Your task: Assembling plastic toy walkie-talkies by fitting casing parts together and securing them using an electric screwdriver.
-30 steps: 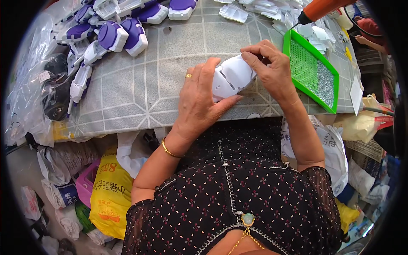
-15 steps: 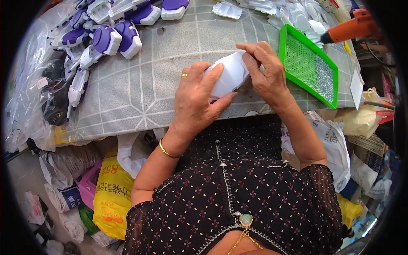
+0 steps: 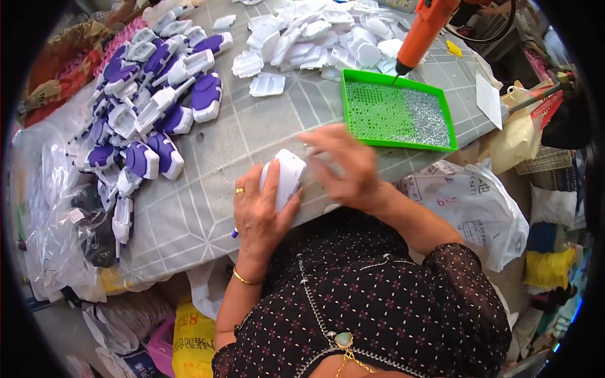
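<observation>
My left hand [image 3: 257,205] is closed round a smooth white plastic housing [image 3: 290,179] near the front edge of the table. Its thumb lies along the near side and its fingers across the top. A short purple tip sticks out past the left side of that hand. Just right of the housing is my right hand [image 3: 350,170], smeared by motion. Whether it pinches anything cannot be made out. Beyond it lies a green tray [image 3: 403,145] with a grid of holes and many small silver metal pieces, probably screws, heaped at its right end.
An orange electric screwdriver [image 3: 423,34] hangs point-down over the tray's far edge. White plastic covers [image 3: 315,34] are piled at the back. Purple-and-white assembled pieces [image 3: 151,104] heap up at the left, beside clear plastic bags [image 3: 53,189]. A white plastic bag [image 3: 469,208] hangs at the right below the table.
The whole view has swung, bringing more of the far table into sight. My right hand has come off the housing and is moving quickly beside it. My left hand keeps its hold.
</observation>
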`<move>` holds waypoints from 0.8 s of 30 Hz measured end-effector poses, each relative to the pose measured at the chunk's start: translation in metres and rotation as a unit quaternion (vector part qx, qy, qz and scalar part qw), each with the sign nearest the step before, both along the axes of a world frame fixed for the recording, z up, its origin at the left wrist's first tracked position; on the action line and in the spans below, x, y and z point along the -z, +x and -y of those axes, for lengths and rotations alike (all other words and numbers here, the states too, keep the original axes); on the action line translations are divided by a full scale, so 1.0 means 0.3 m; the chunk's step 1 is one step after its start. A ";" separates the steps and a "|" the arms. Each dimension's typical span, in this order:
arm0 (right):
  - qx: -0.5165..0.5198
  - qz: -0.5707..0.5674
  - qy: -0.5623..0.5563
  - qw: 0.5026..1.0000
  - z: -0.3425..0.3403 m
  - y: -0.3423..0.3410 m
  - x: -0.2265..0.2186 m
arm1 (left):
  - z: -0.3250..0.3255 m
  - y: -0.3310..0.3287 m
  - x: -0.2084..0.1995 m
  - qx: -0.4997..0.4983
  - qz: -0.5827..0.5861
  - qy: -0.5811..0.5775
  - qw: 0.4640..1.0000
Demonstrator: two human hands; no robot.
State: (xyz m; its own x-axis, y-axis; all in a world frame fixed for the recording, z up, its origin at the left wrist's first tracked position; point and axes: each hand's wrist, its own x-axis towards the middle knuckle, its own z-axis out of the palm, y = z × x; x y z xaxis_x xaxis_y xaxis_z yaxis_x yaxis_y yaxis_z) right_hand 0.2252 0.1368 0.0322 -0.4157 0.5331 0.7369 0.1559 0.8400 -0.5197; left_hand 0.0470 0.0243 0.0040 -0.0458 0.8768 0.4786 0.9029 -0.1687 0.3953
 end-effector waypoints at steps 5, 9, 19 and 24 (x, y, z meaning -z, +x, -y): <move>0.251 -0.122 -0.088 0.956 -0.218 0.249 -0.186 | -0.002 -0.003 -0.008 -0.006 -0.007 -0.009 1.000; 0.099 -0.096 -0.191 0.972 -0.452 0.312 -0.213 | -0.016 0.033 -0.039 0.008 0.007 0.018 1.000; -0.073 -0.089 -0.292 0.949 -0.410 0.037 -0.252 | 0.024 0.047 -0.039 0.004 0.017 0.007 1.000; 0.002 -0.135 -0.228 0.964 -0.363 -0.038 -0.247 | 0.017 0.038 -0.043 0.006 -0.004 0.014 1.000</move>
State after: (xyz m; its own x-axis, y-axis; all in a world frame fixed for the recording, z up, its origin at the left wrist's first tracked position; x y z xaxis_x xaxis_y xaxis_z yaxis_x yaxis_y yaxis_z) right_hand 0.2139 0.2456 0.1061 -0.2380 0.8284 0.5070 -0.0335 0.5147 -0.8567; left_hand 0.0583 0.0194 0.0168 -0.0312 0.8634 0.5036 0.9038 -0.1908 0.3832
